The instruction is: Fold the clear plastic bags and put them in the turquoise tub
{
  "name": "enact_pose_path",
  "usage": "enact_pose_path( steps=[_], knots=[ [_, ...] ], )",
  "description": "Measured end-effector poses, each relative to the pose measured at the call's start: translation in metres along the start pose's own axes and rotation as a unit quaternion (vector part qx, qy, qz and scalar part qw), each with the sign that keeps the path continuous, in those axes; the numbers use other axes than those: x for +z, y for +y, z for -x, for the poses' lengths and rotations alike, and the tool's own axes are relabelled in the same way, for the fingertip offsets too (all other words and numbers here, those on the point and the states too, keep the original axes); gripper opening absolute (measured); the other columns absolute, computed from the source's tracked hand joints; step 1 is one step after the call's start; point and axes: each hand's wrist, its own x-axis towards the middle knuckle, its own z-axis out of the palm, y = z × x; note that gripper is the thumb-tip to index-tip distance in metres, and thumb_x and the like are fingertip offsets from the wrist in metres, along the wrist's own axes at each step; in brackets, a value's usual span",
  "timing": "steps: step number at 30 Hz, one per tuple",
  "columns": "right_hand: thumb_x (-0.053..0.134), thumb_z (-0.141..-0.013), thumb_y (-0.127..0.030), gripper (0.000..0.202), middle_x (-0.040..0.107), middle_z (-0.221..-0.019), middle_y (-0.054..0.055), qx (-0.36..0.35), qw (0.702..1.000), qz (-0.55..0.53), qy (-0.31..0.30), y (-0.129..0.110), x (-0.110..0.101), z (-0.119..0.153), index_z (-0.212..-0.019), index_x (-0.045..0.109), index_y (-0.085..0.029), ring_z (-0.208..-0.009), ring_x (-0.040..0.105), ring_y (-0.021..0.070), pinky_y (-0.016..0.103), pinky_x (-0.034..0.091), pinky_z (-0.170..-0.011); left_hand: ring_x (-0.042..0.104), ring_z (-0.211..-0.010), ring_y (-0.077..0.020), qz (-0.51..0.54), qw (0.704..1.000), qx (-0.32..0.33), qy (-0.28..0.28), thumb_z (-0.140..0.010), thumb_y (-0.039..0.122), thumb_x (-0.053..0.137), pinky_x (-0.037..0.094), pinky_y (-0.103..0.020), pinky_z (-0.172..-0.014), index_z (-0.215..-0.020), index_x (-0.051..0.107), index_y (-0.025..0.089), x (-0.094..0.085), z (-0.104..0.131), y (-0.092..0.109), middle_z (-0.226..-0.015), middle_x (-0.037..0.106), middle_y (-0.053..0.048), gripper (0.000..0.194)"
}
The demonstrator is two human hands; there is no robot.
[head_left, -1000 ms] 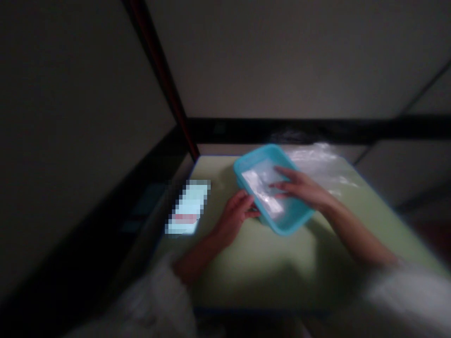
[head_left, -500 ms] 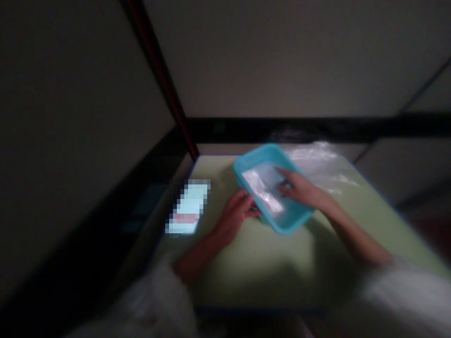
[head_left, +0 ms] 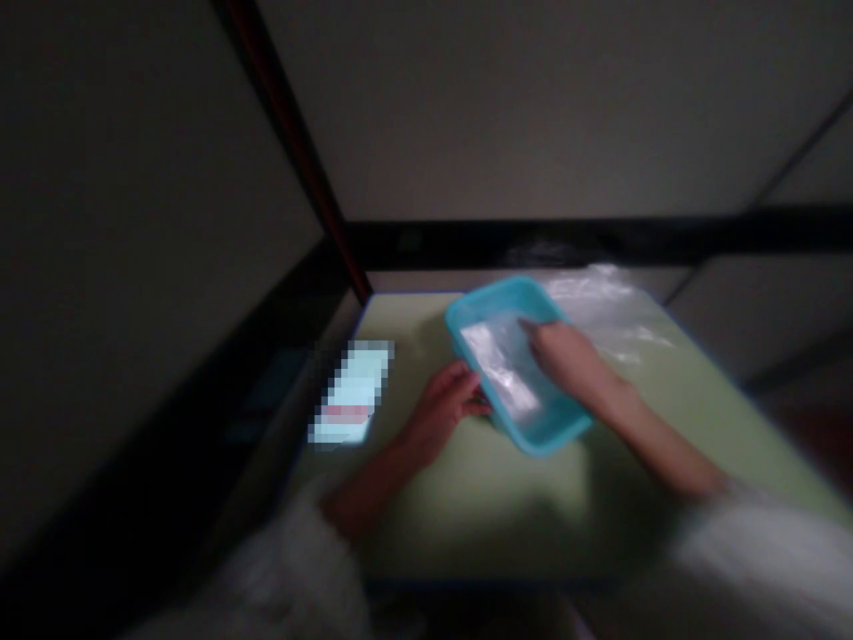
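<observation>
A light-blue plastic tray with raised sides is held tilted above the table. My left hand grips its left side, thumb at the rim and fingers below it. Inside the tray lies a clear, shiny plastic packet that reflects light. My right hand reaches in over the right rim, its fingers drawn together by the packet's upper right. Blur and the hand itself hide whether anything sits between those fingertips.
A pale green table with a blue edge stands against the wall. A lit phone, its screen pixelated, lies on the left. Crumpled clear plastic wrap spreads behind the tray. The room is dim.
My right hand's fingers have gone from spread, with the index stretched out, to closer together and curled inward. The tray has dipped slightly at its near end; my left hand keeps its grip.
</observation>
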Motion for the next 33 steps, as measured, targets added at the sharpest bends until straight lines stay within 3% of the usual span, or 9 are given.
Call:
enact_pose_path(
  steps=[5, 11, 24, 28, 33],
  knots=[
    [0.035, -0.09, -0.004, 0.043, 0.071, -0.08, 0.018, 0.021, 0.995, 0.098, -0.012, -0.009, -0.014, 0.008, -0.13, 0.049, -0.007, -0.074, 0.07, 0.0309, 0.035, 0.051, -0.059, 0.06, -0.067, -0.0136, -0.001, 1.0, -0.007, -0.005, -0.066, 0.039, 0.077, 0.051, -0.027, -0.063, -0.084, 0.062, 0.014, 0.0, 0.001, 0.001, -0.074, 0.062, -0.002, 0.035],
    [0.034, -0.091, -0.003, 0.047, 0.071, -0.079, 0.017, 0.007, 0.991, 0.129, -0.041, -0.014, -0.025, 0.016, -0.137, 0.042, -0.009, -0.072, 0.07, 0.0296, 0.032, 0.047, -0.055, 0.061, -0.066, -0.0137, -0.006, 1.0, -0.017, -0.017, -0.067, 0.039, 0.076, 0.051, -0.026, -0.063, -0.085, 0.062, 0.013, -0.001, 0.001, 0.001, -0.072, 0.063, -0.003, 0.035],
    [0.028, -0.095, -0.01, 0.044, 0.06, -0.104, 0.019, 0.082, 0.987, 0.135, -0.006, -0.023, -0.018, 0.023, -0.132, 0.049, -0.021, -0.066, 0.066, 0.0244, 0.029, 0.039, -0.049, 0.061, -0.066, -0.0143, -0.008, 0.999, -0.034, -0.021, -0.066, 0.04, 0.076, 0.05, -0.027, -0.062, -0.086, 0.062, 0.013, 0.002, 0.002, 0.004, -0.073, 0.062, -0.002, 0.037],
    [0.031, -0.095, -0.013, 0.039, 0.057, -0.108, 0.02, 0.078, 0.989, 0.128, 0.006, -0.022, -0.019, 0.021, -0.122, 0.057, -0.02, -0.071, 0.065, 0.0236, 0.03, 0.043, -0.053, 0.061, -0.066, -0.0141, -0.005, 0.999, -0.039, -0.019, -0.064, 0.041, 0.077, 0.051, -0.027, -0.061, -0.086, 0.061, 0.013, 0.002, 0.002, 0.006, -0.073, 0.062, -0.002, 0.039],
    [0.038, -0.09, -0.007, 0.03, 0.056, -0.109, 0.021, -0.01, 0.991, 0.124, 0.039, -0.016, -0.017, 0.016, -0.099, 0.066, -0.01, -0.091, 0.06, 0.0285, 0.035, 0.049, -0.069, 0.061, -0.066, -0.0145, -0.005, 0.999, -0.038, -0.025, -0.065, 0.04, 0.077, 0.051, -0.027, -0.061, -0.085, 0.061, 0.013, 0.002, 0.003, 0.006, -0.073, 0.062, -0.002, 0.037]
  ],
)
